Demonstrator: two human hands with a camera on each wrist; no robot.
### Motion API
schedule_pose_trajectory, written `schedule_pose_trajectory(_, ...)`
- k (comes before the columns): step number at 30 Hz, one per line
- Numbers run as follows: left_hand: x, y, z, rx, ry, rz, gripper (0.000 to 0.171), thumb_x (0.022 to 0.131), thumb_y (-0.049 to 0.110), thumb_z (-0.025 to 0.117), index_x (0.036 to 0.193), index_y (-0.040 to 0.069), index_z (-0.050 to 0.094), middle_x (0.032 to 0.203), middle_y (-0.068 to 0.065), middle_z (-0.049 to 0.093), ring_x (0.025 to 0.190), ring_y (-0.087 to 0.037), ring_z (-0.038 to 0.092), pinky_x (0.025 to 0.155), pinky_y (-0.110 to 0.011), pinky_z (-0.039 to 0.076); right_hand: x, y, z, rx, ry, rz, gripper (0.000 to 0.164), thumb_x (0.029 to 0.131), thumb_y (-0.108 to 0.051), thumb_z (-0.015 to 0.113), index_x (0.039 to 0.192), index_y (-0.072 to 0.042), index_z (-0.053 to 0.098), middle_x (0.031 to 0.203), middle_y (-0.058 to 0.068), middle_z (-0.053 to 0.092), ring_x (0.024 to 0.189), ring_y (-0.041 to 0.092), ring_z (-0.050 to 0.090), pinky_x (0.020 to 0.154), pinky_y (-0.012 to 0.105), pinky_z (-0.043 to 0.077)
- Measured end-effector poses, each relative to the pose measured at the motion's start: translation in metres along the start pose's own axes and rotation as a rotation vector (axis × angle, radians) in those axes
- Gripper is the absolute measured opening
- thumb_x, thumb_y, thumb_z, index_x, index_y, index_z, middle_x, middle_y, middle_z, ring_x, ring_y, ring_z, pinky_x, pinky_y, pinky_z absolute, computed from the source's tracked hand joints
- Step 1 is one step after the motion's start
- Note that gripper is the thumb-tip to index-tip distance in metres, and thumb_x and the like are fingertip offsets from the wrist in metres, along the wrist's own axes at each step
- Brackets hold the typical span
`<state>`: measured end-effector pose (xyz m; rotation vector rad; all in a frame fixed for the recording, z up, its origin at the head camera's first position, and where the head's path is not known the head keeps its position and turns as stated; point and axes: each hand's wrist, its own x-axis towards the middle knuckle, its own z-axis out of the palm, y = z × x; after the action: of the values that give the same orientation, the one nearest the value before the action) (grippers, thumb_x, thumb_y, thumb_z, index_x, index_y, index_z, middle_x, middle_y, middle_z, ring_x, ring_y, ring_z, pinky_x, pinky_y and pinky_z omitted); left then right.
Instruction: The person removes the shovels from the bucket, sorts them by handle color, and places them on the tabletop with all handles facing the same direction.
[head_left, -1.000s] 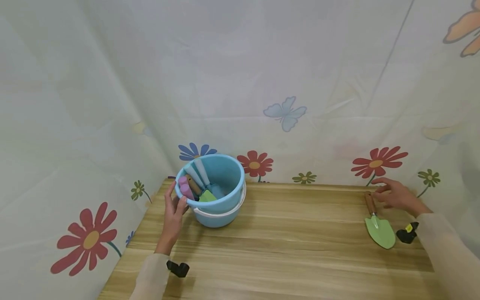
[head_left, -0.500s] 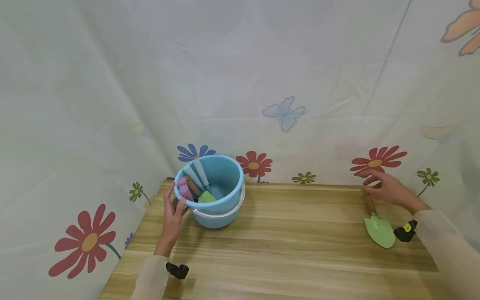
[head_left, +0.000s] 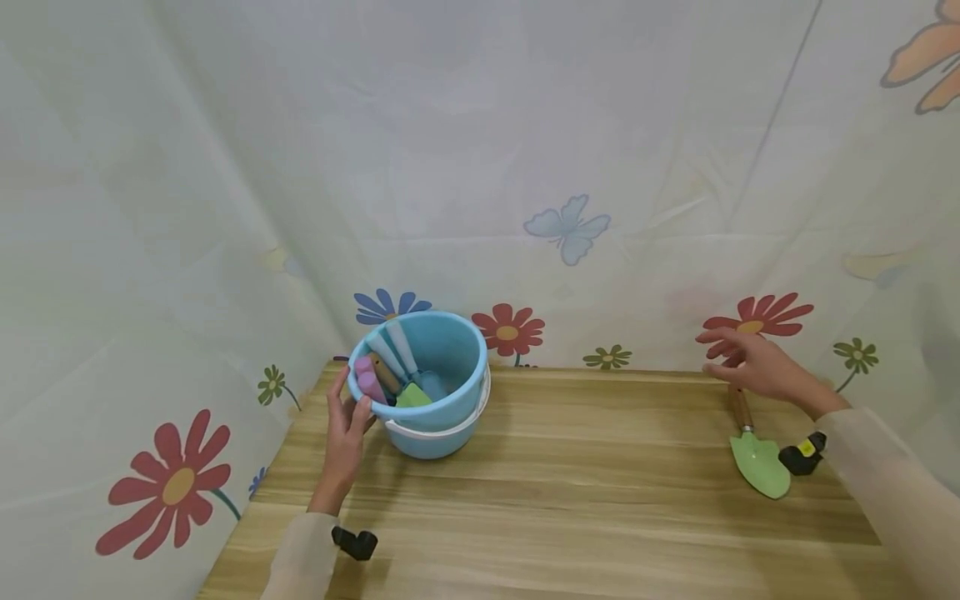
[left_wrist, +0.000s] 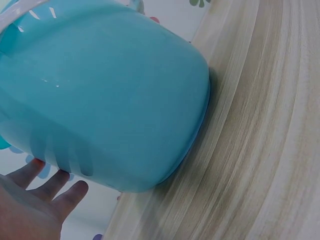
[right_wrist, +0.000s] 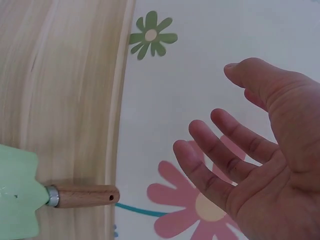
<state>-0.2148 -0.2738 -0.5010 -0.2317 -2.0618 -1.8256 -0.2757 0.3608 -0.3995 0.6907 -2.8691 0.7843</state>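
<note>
A light blue bucket [head_left: 457, 408] stands at the table's back left in the head view, its white handle [head_left: 442, 432] hanging down in front. My left hand [head_left: 348, 437] rests against the bucket's left outer side, its fingers fairly straight and spread, as the left wrist view also shows. On the right lies a garden trowel [head_left: 760, 465] with a green blade and a wooden handle. My right hand [head_left: 765, 367] hovers above and beyond the handle's end, holding nothing. In the right wrist view its fingers are loosely bent, apart from the trowel.
Inside the bucket lean pale blue handles [head_left: 402, 346], purple handles [head_left: 370, 381] and a tool with a wooden handle [head_left: 386, 372] and green blade. A printed curtain [head_left: 637, 150] hangs along the table's [head_left: 570, 500] back and left edges.
My right hand has risen and moved left, from beside the trowel's handle to above and beyond it. The trowel still lies on the table. My left hand and the bucket have stayed put.
</note>
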Motion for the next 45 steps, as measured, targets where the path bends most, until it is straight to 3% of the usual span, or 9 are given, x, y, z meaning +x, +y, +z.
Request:
schedule_pose_trajectory(5, -0.001, 0.001, 0.0, 0.017, 0.008, -0.005, 0.059, 0.112, 0.025, 0.042, 0.164, 0.031, 0.016, 0.165, 0.0, 0.025, 0.148, -0.029, 0.034, 0.107, -0.063, 0.041, 0.004, -0.011, -0.003, 0.009, -0.001, -0.033, 0.048, 0.095, -0.017, 0.075, 0.137, -0.003, 0.057, 0.114, 0.016, 0.071, 0.099, 0.035, 0.069, 0.08, 0.047, 0.058)
schedule_pose_trajectory(8, -0.001, 0.001, -0.001, 0.015, 0.008, -0.005, 0.059, 0.112, 0.025, 0.042, 0.164, 0.03, 0.016, 0.165, 0.0, 0.025, 0.148, -0.03, 0.033, 0.107, -0.063, 0.041, 0.005, -0.016, -0.003, 0.01, 0.004, -0.035, 0.045, 0.095, -0.016, 0.075, 0.135, -0.006, 0.058, 0.112, 0.014, 0.071, 0.102, 0.035, 0.069, 0.081, 0.048, 0.057)
schedule_pose_trajectory(15, -0.001, 0.0, -0.001, 0.006, 0.01, -0.002, 0.059, 0.111, 0.026, 0.043, 0.163, 0.032, 0.016, 0.166, 0.0, 0.024, 0.149, -0.03, 0.032, 0.107, -0.062, 0.041, 0.01, -0.023, -0.002, 0.046, 0.004, -0.029, 0.046, 0.094, -0.015, 0.077, 0.136, -0.007, 0.059, 0.111, 0.012, 0.07, 0.098, 0.031, 0.069, 0.077, 0.031, 0.057)
schedule_pose_trajectory(21, 0.0, 0.001, -0.001, 0.007, 0.017, -0.008, 0.058, 0.111, 0.026, 0.043, 0.163, 0.032, 0.018, 0.165, 0.001, 0.026, 0.147, -0.028, 0.035, 0.105, -0.045, 0.048, 0.016, -0.031, -0.002, 0.027, 0.037, -0.082, 0.047, 0.091, -0.013, 0.079, 0.134, -0.007, 0.061, 0.108, 0.011, 0.071, 0.091, 0.027, 0.07, 0.071, 0.027, 0.057)
schedule_pose_trajectory(29, 0.001, 0.001, 0.0, -0.011, 0.012, 0.001, 0.058, 0.111, 0.026, 0.043, 0.163, 0.033, 0.017, 0.165, 0.001, 0.026, 0.148, -0.029, 0.034, 0.107, -0.061, 0.041, 0.024, -0.046, -0.005, 0.002, 0.01, -0.108, 0.047, 0.093, -0.016, 0.078, 0.135, -0.009, 0.06, 0.11, 0.01, 0.071, 0.093, 0.026, 0.071, 0.079, 0.042, 0.06)
schedule_pose_trajectory(41, 0.002, -0.003, 0.0, -0.004, 0.008, -0.001, 0.058, 0.111, 0.026, 0.043, 0.163, 0.034, 0.018, 0.165, 0.003, 0.025, 0.149, -0.03, 0.032, 0.107, -0.063, 0.041, 0.04, -0.065, -0.003, 0.01, -0.024, -0.143, 0.047, 0.093, -0.018, 0.078, 0.136, -0.012, 0.059, 0.115, 0.011, 0.07, 0.096, 0.025, 0.071, 0.081, 0.044, 0.06)
schedule_pose_trajectory(45, 0.001, -0.003, 0.0, 0.003, 0.009, -0.005, 0.058, 0.111, 0.027, 0.043, 0.163, 0.034, 0.017, 0.165, 0.003, 0.025, 0.149, -0.029, 0.033, 0.107, -0.063, 0.041, 0.045, -0.072, -0.002, 0.024, -0.044, -0.141, 0.049, 0.094, -0.019, 0.078, 0.138, -0.014, 0.058, 0.116, 0.01, 0.069, 0.099, 0.025, 0.069, 0.079, 0.036, 0.06)
